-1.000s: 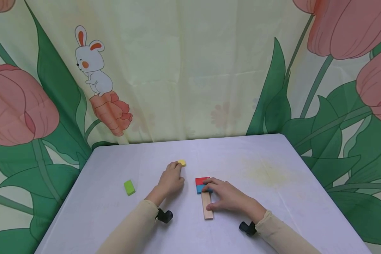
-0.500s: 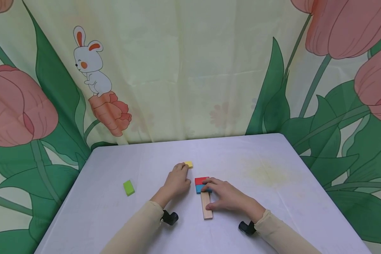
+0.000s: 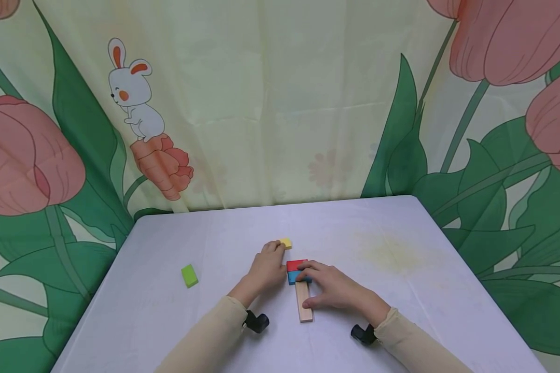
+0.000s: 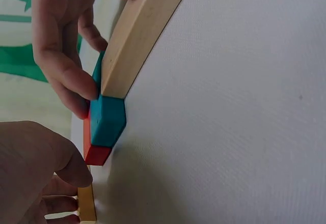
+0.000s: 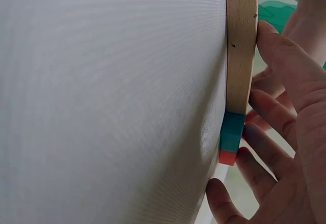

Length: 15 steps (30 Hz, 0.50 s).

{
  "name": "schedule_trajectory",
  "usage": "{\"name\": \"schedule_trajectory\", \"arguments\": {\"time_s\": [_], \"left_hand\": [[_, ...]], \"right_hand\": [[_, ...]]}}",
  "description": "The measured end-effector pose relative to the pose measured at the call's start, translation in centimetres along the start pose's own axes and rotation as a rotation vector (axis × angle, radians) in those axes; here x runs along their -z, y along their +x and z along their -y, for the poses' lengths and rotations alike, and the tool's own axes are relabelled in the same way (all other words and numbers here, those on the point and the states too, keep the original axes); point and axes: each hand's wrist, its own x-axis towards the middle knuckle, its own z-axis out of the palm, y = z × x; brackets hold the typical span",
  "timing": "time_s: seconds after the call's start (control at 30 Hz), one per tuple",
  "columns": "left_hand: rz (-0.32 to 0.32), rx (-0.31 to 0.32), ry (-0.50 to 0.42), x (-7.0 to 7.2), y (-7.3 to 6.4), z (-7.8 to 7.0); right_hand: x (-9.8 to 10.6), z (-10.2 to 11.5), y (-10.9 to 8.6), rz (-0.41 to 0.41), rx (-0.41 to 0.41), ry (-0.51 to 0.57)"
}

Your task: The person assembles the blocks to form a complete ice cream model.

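Currently, in the head view, the left hand is touching the yellow block toward the tabletop's far edge, its grip relaxed. The right hand, loosely spread, is resting on the blue block and wooden block; the red block is adjoining the blue. The green block is lying toward the left edge. In the left wrist view, the wooden block's end is abutting the blue. In the right wrist view, the thumb is touching the wooden block.

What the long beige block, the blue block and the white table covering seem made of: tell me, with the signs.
Long beige block: wood, smooth and seemingly unpainted; fine grain and dark specks show. Blue block: probably painted wood, even and slightly satiny; no grain shows, so plastic is possible. White table covering: seemingly woven cloth, matte, with fine thread-like texture.
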Motion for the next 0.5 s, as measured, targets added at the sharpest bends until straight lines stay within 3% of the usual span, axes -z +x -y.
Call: {"name": "schedule_trajectory", "arguments": {"time_s": [0.5], "left_hand": [[-0.032, -0.089, 0.040, -0.2, -0.4, -1.6]], "right_hand": [[0.1, 0.1, -0.1, -0.010, 0.034, 0.007]]}}
